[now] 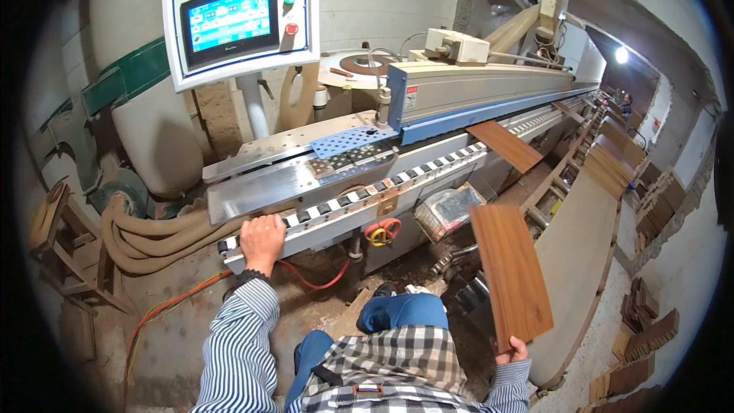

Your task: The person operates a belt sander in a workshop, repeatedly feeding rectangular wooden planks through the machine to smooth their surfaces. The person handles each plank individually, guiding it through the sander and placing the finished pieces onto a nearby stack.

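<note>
My left hand [261, 242] grips the near end of the roller rail [359, 197], its fingers curled over it, just in front of the steel machine table [267, 191]. My right hand [511, 350] holds the lower end of a brown wood-grain board [511, 275], which angles up beside the rail over the lower right of the view. Another similar board [505, 145] lies farther along the machine, under the long beige and blue beam [482, 92].
A control screen [229, 19] stands at upper left. Hoses [145, 241], a wooden stand [73, 252] and cables are at left. At right are a roller track [560, 183], a long pale bench [569, 268] and stacked boards [650, 329]. A person [626, 105] is far back.
</note>
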The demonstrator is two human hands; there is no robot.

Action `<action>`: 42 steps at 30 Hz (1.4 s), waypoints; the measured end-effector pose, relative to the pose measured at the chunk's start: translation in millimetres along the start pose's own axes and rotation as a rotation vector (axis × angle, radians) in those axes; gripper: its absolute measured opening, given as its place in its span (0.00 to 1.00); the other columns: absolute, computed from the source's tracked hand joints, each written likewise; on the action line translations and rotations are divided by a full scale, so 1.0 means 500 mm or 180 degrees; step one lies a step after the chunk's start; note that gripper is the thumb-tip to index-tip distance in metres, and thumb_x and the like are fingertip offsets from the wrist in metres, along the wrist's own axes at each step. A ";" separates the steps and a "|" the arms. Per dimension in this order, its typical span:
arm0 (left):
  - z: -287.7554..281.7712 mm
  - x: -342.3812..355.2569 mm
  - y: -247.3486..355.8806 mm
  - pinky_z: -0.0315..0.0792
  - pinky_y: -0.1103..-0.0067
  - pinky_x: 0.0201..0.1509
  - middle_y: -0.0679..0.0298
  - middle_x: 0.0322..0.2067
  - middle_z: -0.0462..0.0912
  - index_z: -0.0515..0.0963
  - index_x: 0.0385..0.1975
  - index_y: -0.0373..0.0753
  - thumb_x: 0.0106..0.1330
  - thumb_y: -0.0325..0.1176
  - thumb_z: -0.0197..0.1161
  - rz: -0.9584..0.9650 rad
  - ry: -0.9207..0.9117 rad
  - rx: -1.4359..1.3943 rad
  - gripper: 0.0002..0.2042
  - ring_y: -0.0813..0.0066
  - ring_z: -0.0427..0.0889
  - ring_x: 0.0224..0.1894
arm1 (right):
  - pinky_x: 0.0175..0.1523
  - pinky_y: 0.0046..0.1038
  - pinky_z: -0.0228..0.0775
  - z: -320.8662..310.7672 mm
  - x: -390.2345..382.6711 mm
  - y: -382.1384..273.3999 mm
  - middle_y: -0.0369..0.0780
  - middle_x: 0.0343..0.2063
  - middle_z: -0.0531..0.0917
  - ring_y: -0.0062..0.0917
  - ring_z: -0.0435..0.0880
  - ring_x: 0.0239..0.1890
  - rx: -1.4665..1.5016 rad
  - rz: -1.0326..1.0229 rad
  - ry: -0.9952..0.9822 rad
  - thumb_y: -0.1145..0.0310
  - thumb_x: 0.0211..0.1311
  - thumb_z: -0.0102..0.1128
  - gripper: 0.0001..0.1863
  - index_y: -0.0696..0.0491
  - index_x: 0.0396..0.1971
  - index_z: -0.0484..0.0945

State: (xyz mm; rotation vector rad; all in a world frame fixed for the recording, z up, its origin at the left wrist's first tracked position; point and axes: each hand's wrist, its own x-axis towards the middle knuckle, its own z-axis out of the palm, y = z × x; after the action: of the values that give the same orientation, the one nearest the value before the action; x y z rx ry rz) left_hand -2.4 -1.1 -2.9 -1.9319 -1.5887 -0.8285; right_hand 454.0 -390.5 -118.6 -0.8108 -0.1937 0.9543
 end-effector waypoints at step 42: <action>0.002 0.006 0.003 0.67 0.68 0.33 0.62 0.18 0.77 0.74 0.14 0.41 0.59 0.38 0.53 0.0010 -0.0020 -0.0041 0.13 0.64 0.77 0.25 | 0.47 0.26 0.72 0.607 0.098 0.344 0.40 0.40 0.80 0.23 0.79 0.39 -0.1453 0.1147 -0.2658 0.67 0.59 0.62 0.19 0.61 0.46 0.73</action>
State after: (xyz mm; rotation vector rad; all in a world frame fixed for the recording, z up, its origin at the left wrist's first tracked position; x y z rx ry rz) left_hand -0.5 1.5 -1.6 -1.9475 -1.5872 -0.8341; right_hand 224.1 -136.7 -35.4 -0.8299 -1.0443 1.5908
